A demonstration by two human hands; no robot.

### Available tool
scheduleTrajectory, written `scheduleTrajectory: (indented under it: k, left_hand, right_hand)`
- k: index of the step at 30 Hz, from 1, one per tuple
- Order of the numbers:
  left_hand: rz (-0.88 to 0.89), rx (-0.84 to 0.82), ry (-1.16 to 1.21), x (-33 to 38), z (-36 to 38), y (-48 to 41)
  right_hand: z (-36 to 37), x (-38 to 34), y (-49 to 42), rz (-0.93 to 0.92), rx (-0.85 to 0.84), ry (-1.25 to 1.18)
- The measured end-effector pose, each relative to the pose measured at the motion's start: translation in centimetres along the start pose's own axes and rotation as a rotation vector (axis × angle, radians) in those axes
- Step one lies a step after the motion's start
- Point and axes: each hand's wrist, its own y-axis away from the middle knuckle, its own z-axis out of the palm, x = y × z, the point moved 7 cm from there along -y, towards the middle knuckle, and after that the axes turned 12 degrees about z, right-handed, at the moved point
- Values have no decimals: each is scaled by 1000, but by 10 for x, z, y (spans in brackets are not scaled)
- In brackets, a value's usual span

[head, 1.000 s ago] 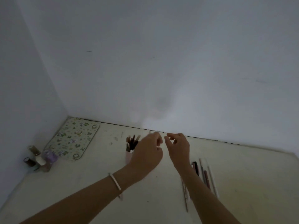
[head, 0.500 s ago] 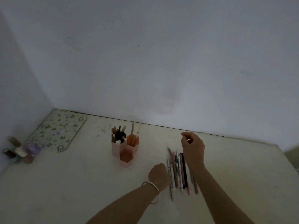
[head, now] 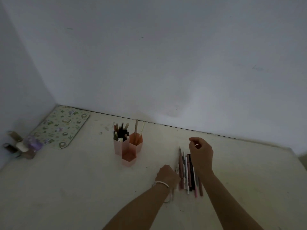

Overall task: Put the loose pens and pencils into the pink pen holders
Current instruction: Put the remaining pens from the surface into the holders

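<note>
The row of loose pens and pencils lay mid-bench, right of the 3 pink hexagonal plastic pen holders. Left hand fingers curled at the row's edge; the grip could not be determined. Right hand fingers were curled; contents unclear. A hurried grab risked scattering the row.

both hands curled (palms down)

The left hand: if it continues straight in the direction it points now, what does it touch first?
Probably the row of loose pens and pencils. The left hand points right and slightly away, its knuckles right beside the nearest pen; whether it already touches one is unclear.
</note>
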Motion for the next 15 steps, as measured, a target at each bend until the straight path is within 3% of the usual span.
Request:
scheduleTrajectory:
  k: [3, 9, 15]
  left_hand:
    - [48, 91, 39, 3, -39, -3]
    - [316, 403, 146, 36, -138, 10]
    - [366, 637, 325, 42, -210, 37]
  right_hand:
    - [-3, 11, -4, 33, -7, 74]
    - [55, 55, 19, 35, -262, 580]
    - [91, 70, 49, -64, -323, 721]
